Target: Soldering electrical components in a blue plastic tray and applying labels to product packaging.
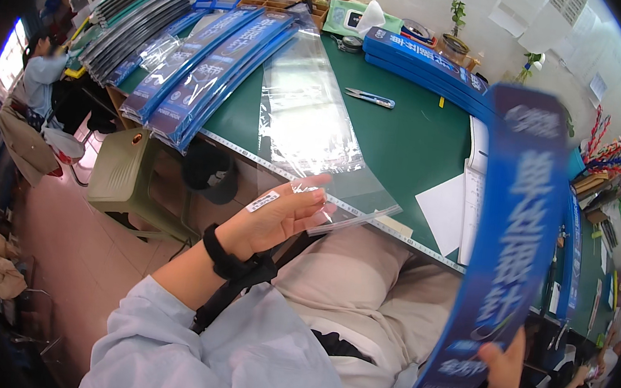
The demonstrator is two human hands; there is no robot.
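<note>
A long, flat blue box point(519, 212) with white lettering stands upright and tilted at the right, close to me. My right hand point(506, 368) grips it near its lower end, thumb across the front. A long clear plastic bag point(306, 112) lies over the table, and its near end hangs past the edge above my lap. There, my left hand point(272, 213) has its fingers closed on the bag's end. A small white label point(262, 202) is stuck to the back of that hand.
Wrapped blue boxes point(221, 75) lie at the left of the green table point(397, 135), and more blue boxes point(425, 64) at the back. Thread snips point(370, 98) and white paper point(442, 209) lie between. An olive stool point(131, 178) stands at the left. Other people work nearby.
</note>
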